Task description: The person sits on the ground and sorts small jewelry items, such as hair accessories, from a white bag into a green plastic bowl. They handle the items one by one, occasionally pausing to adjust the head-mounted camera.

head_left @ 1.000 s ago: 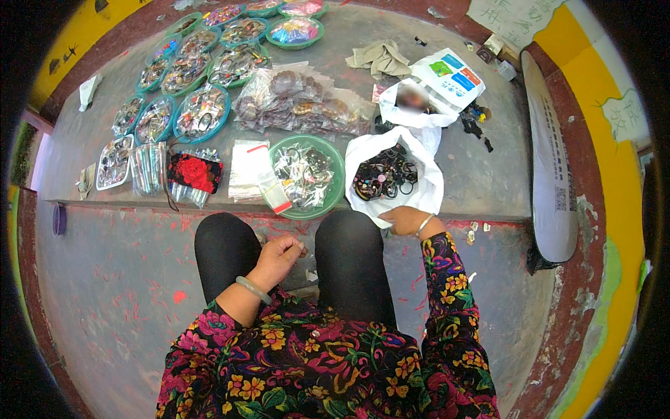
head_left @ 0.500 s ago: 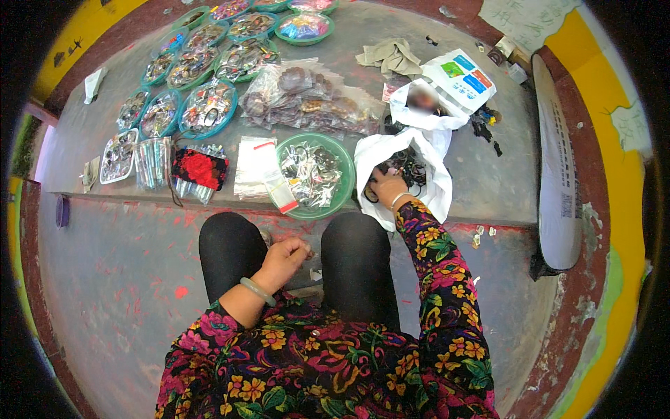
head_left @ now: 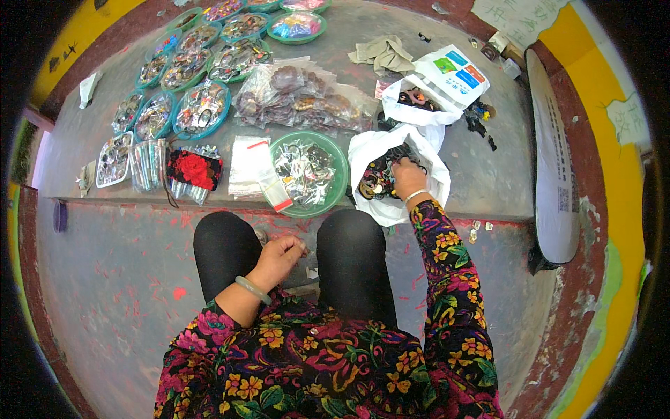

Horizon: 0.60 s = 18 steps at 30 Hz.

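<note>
My right hand [head_left: 408, 178] reaches into an open white plastic bag [head_left: 438, 183] on the raised ledge. Its fingers are bent down among dark looped bands [head_left: 377, 183], which look like hair ties with small coloured ornaments. The fingertips are partly hidden, so what they pinch does not show. Over my lap, between the knees, my left hand [head_left: 279, 257] is held closed with curled fingers; anything inside it is hidden. A green basin [head_left: 343, 178] of small clear packets stands just left of the bag. Empty-looking clear bags [head_left: 244, 164] with a red strip lie against it.
Behind is a second white bag [head_left: 436, 115] of similar dark items. Clear packets of brownish rings [head_left: 300, 101] are heaped mid-ledge. Several basins of trinkets [head_left: 202, 108] fill the far left. A red-flowered black pouch [head_left: 194, 170] lies near the edge. A long board [head_left: 555, 167] stands at right.
My right hand has moved to the right inside the white bag, uncovering more of the bands on its left side. My left hand remains closed over my lap. The view has shifted slightly.
</note>
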Available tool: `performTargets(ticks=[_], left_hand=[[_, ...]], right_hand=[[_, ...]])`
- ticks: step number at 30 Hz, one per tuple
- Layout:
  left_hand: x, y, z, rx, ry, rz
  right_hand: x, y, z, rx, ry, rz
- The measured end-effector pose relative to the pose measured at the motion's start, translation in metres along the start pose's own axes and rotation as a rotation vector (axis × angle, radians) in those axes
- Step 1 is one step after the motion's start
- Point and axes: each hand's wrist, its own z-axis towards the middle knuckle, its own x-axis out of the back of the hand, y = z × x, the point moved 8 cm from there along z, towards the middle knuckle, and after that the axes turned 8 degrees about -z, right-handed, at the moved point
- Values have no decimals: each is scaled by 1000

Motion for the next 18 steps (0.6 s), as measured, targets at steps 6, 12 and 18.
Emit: performTargets(ticks=[6,12,18], left_hand=[[1,10,-1,-95,56,23],[2,7,-2,-30,57,58],[-1,8,0,-90,19,18]], right_hand=[[-36,-71,5,187,-271,56],[-100,-39,7,-25,-406,-3],[-57,23,-13,-150,-134,110]])
